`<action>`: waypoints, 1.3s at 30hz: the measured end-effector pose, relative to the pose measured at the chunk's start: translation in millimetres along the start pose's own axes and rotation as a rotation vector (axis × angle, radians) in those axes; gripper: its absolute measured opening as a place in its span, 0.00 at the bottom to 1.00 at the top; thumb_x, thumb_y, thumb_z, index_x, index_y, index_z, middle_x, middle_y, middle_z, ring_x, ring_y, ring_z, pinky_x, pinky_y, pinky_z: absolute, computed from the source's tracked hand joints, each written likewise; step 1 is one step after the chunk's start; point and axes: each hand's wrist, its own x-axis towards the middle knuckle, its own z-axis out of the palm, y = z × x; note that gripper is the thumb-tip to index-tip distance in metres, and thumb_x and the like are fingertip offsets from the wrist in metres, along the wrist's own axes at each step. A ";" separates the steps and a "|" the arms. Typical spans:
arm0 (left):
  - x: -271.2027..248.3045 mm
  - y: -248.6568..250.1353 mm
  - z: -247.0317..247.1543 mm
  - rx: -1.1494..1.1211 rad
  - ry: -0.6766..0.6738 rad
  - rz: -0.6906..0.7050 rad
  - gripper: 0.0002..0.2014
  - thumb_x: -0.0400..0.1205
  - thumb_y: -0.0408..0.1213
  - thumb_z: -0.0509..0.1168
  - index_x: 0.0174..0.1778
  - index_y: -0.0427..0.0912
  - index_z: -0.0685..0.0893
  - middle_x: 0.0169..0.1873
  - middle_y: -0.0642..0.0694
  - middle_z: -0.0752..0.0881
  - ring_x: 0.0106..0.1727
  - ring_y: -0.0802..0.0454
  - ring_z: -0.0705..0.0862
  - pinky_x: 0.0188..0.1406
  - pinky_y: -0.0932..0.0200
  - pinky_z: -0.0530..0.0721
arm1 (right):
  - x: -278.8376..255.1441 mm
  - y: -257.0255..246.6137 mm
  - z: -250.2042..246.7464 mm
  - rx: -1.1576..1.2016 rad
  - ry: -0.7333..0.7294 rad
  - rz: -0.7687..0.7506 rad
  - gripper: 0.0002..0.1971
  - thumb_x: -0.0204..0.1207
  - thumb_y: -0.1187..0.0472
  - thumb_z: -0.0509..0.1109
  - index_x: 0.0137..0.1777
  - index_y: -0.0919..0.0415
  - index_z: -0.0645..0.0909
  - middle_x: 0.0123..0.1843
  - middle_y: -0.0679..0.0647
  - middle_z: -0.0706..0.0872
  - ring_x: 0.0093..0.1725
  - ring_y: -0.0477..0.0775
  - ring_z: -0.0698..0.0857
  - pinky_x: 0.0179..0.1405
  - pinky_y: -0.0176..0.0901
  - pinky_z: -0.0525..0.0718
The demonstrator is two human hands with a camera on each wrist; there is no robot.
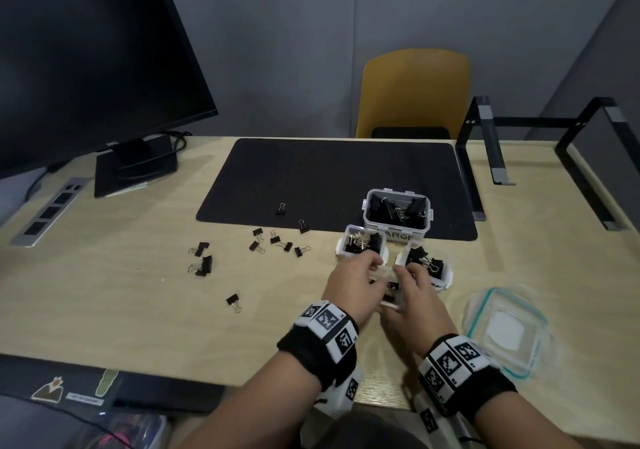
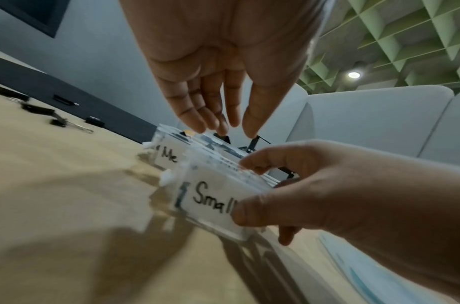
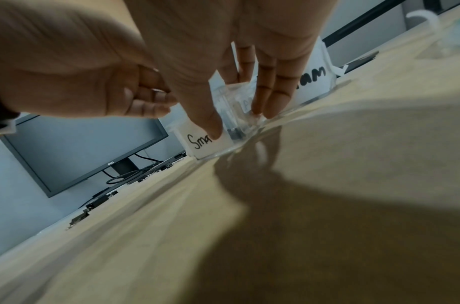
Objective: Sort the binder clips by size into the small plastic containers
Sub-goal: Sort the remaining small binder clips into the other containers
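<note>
Both hands met over a clear container marked "Small" point(image 2: 218, 200) near the front middle of the table point(image 1: 138, 310). Right hand point(image 1: 417, 296) clamped it, thumb on the labelled face and fingers curled down its far side, while left hand point(image 1: 353, 284) hovered just above its rim with fingers straight, close together and holding nothing. From that container, going from the biggest thing down: a dark monitor point(image 1: 86, 60) stood at ten o'clock, a yellow chair point(image 1: 414, 91) sat beyond the table edge at twelve, and a black mat point(image 1: 332, 178) lay at twelve o'clock between the container and the chair. A black metal stand point(image 1: 540, 150) occupied one to two o'clock. A glass dish with a teal-rimmed lid point(image 1: 505, 327) rested at three to four o'clock, near the right wrist. The box labelled "Large" point(image 1: 397, 214) sat at twelve o'clock on the mat's near edge with black clips inside. Two smaller boxes, both holding clips, stood just in front of it: one point(image 1: 360, 242) at eleven o'clock, just beyond the left fingertips, and another point(image 1: 426, 265) at one o'clock, just beside the right hand; the wrist views showed partial "Me…" and "…am" labels. Loose binder clips point(image 1: 277, 240) were scattered at nine to eleven o'clock, two of them on the mat, and a single clip point(image 1: 233, 301) lay alone at nine o'clock.
</note>
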 end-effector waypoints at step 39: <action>-1.9 -18.9 -22.2 -0.044 -0.016 -0.160 0.04 0.74 0.35 0.69 0.37 0.46 0.80 0.30 0.54 0.80 0.31 0.61 0.76 0.28 0.73 0.72 | 2.6 -0.4 3.9 0.050 0.011 0.024 0.38 0.70 0.58 0.74 0.78 0.57 0.61 0.76 0.48 0.60 0.66 0.46 0.73 0.67 0.33 0.72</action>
